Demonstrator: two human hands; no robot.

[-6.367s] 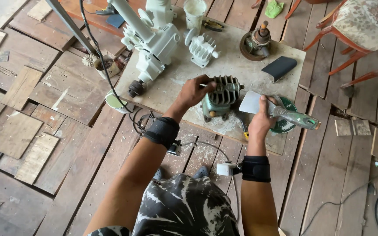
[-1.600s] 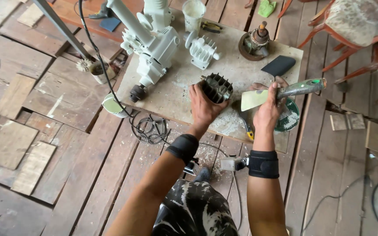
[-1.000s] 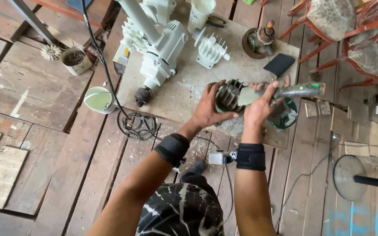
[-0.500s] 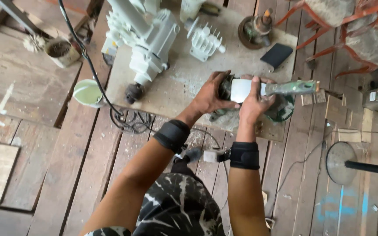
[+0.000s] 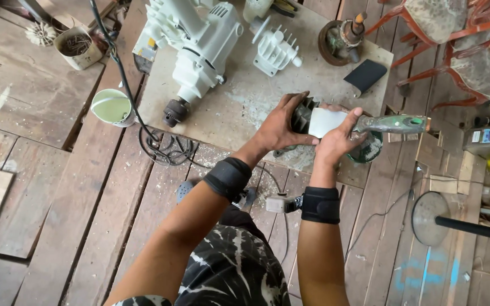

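My left hand (image 5: 282, 124) grips a dark finned motor part (image 5: 301, 116) at the near edge of a low board (image 5: 233, 105). My right hand (image 5: 338, 139) holds a scraper with a wide pale blade (image 5: 327, 122) and a green, paint-stained handle (image 5: 395, 123). The blade lies flat against the finned part. Both wrists wear black bands. A round green dish (image 5: 370, 148) sits partly hidden under my right hand.
On the board lie a big white power tool (image 5: 199, 48), a white finned housing (image 5: 273, 50), a rusty rotor in a round base (image 5: 344, 39) and a black block (image 5: 367, 75). A pale green cup (image 5: 112, 106), a coiled black cable (image 5: 163, 148) and red chairs (image 5: 455, 34) stand around.
My left hand lifted the finned part off the board and turned it. My right hand brought the scraper blade against it. The view shifted left and closer.
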